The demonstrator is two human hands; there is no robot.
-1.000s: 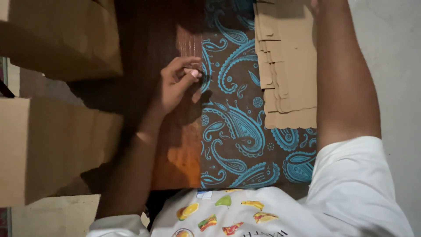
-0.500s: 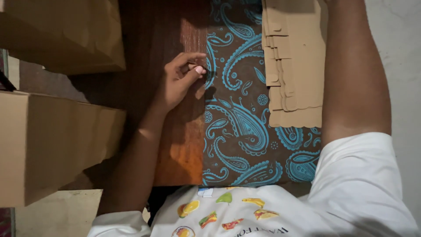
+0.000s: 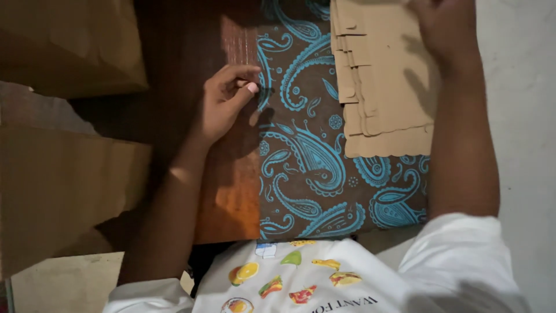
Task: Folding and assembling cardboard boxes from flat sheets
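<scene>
The left hand [image 3: 223, 101] rests on the wooden table [image 3: 229, 191] at the cloth's [image 3: 313, 174] left edge, fingers loosely curled, thumb against the forefinger; whether it pinches anything I cannot tell. The right hand [image 3: 446, 29] lies flat on the stack of cardboard sheets [image 3: 382, 93] at the cloth's far right corner. Cardboard boxes [image 3: 63, 185] stand beyond the table's left edge.

right hand [image 3: 446, 26] fingertips cut off at top edge, cardboard stack [image 3: 385, 75] too
</scene>
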